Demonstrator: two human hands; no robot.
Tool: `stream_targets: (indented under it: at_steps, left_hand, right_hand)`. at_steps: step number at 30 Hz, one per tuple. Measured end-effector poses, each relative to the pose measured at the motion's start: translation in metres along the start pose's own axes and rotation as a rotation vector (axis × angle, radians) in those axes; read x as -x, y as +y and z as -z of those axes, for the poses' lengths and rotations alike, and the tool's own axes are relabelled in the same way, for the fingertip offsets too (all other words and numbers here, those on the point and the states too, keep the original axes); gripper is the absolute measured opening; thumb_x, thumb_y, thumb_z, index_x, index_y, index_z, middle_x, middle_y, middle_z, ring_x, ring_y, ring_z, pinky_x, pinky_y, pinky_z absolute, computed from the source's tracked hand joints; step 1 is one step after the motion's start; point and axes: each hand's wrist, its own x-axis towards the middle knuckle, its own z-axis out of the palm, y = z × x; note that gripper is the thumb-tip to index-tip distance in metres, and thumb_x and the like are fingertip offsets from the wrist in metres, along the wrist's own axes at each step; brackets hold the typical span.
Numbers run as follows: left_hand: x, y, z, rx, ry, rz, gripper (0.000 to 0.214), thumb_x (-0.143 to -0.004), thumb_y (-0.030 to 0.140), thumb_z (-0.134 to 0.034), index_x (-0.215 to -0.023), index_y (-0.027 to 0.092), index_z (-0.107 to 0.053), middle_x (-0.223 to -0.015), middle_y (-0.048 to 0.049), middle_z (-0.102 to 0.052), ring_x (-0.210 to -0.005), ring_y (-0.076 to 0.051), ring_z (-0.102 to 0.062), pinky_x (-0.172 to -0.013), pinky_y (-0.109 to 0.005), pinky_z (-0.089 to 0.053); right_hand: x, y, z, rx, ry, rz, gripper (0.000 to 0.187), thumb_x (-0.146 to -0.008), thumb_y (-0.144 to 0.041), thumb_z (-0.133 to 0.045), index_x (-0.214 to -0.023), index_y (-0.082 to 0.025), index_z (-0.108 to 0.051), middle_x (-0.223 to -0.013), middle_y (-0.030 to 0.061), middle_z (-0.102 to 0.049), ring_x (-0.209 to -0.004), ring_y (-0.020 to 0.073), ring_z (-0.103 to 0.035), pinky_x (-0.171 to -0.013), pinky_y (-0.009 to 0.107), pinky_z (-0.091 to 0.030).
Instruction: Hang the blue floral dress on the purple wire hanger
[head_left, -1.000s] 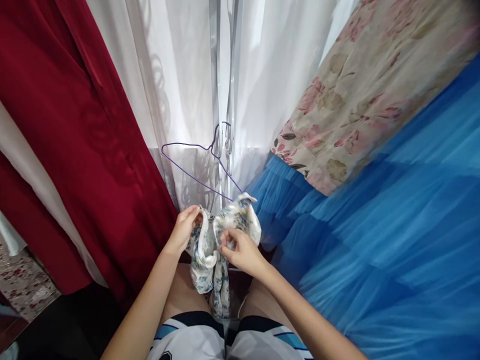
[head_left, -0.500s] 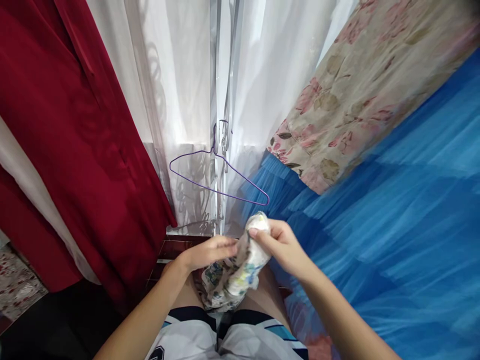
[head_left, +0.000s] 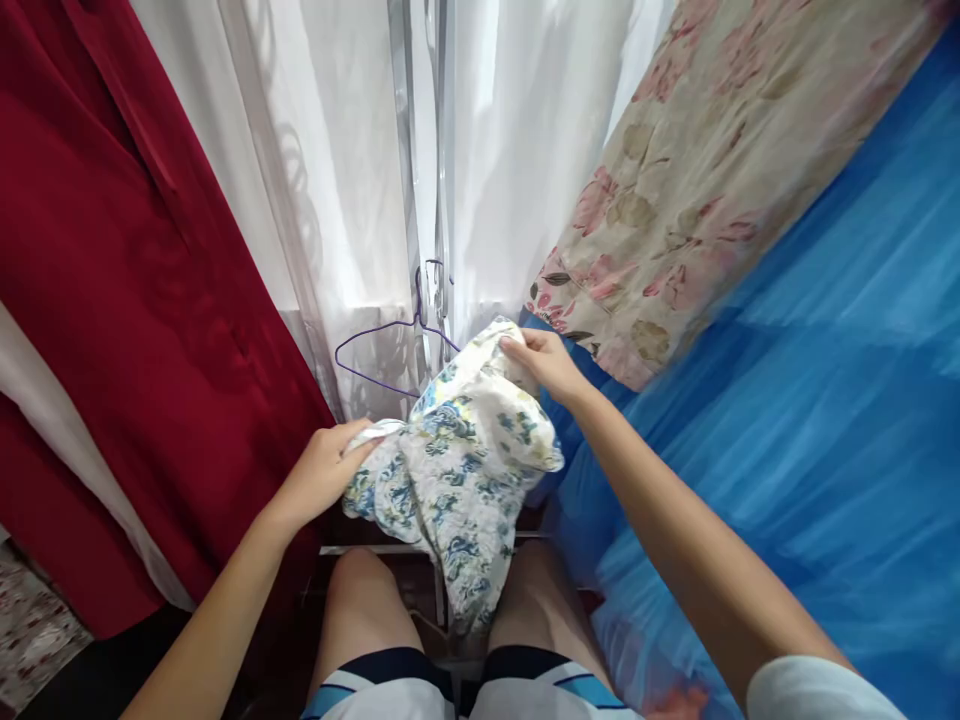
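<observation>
A white garment with a blue floral print (head_left: pixel 461 465) is spread between my two hands above my knees. My left hand (head_left: pixel 322 475) grips its left edge with closed fingers. My right hand (head_left: pixel 544 362) pinches its upper right corner, held higher and farther out. Just behind the garment a thin purple wire hanger (head_left: pixel 375 355) hangs on a shiny metal pole (head_left: pixel 420 200); the cloth hides its right half.
A dark red curtain (head_left: pixel 112 270) hangs at the left, sheer white curtains (head_left: pixel 330 170) behind the pole. A blue tulle fabric (head_left: pixel 787 430) fills the right side, with a beige floral cloth (head_left: pixel 697 170) above it. My legs in white and blue shorts (head_left: pixel 465 690) are below.
The garment was bunched in both hands; now it is pulled open and lifted in front of the hanger. My right hand rose toward the hanger, my left moved left.
</observation>
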Motion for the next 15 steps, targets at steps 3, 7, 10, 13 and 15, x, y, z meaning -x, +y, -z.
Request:
stream_targets:
  at_steps: [3, 7, 10, 13, 15]
  left_hand:
    - [-0.003, -0.016, 0.029, -0.086, 0.089, -0.006, 0.031, -0.094, 0.044, -0.051, -0.094, 0.018, -0.068, -0.079, 0.0, -0.063, -0.071, -0.016, -0.055, -0.063, -0.022, -0.04]
    - [-0.011, -0.055, 0.048, -0.407, -0.089, -0.021, 0.033, -0.093, 0.046, -0.049, -0.084, 0.021, -0.069, -0.068, -0.0009, -0.061, -0.068, -0.019, -0.054, -0.066, -0.025, -0.039]
    - [-0.023, -0.095, 0.053, -0.541, -0.245, -0.061, 0.027, -0.094, 0.033, -0.043, -0.093, 0.024, -0.069, -0.084, -0.0033, -0.068, -0.085, -0.022, -0.059, -0.084, -0.031, -0.04]
    - [-0.045, -0.128, 0.062, -0.602, -0.175, -0.053, 0.033, -0.091, 0.021, -0.036, -0.105, 0.026, -0.066, -0.11, -0.0053, -0.068, -0.108, -0.026, -0.056, -0.097, -0.039, -0.034]
    - [-0.069, -0.138, 0.072, -0.633, -0.013, -0.015, 0.034, -0.089, 0.02, -0.036, -0.105, 0.025, -0.066, -0.118, -0.0063, -0.067, -0.117, -0.029, -0.051, -0.101, -0.044, -0.031]
  right_hand:
    - [-0.006, -0.001, -0.027, -0.055, -0.22, -0.15, 0.043, -0.079, -0.053, -0.07, -0.072, -0.011, -0.07, -0.058, 0.0017, -0.062, -0.047, 0.0082, -0.049, -0.044, 0.021, -0.033]
    - [-0.002, -0.007, -0.034, -0.21, -0.363, -0.271, 0.035, -0.073, -0.046, -0.078, -0.08, -0.012, -0.073, -0.071, 0.0063, -0.072, -0.057, 0.0131, -0.062, -0.052, 0.023, -0.045]
    - [-0.001, -0.013, -0.029, -0.2, -0.312, -0.31, 0.031, -0.069, -0.043, -0.08, -0.073, -0.013, -0.073, -0.069, 0.0054, -0.073, -0.059, 0.0138, -0.064, -0.054, 0.023, -0.047]
    - [0.0, -0.023, -0.027, -0.189, -0.297, -0.372, 0.027, -0.07, -0.039, -0.08, -0.074, -0.013, -0.074, -0.072, 0.0064, -0.074, -0.062, 0.0161, -0.066, -0.058, 0.025, -0.05]
    - [0.002, -0.031, -0.027, -0.194, -0.3, -0.415, 0.025, -0.073, -0.037, -0.079, -0.077, -0.013, -0.074, -0.074, 0.0076, -0.075, -0.063, 0.0177, -0.067, -0.061, 0.027, -0.052]
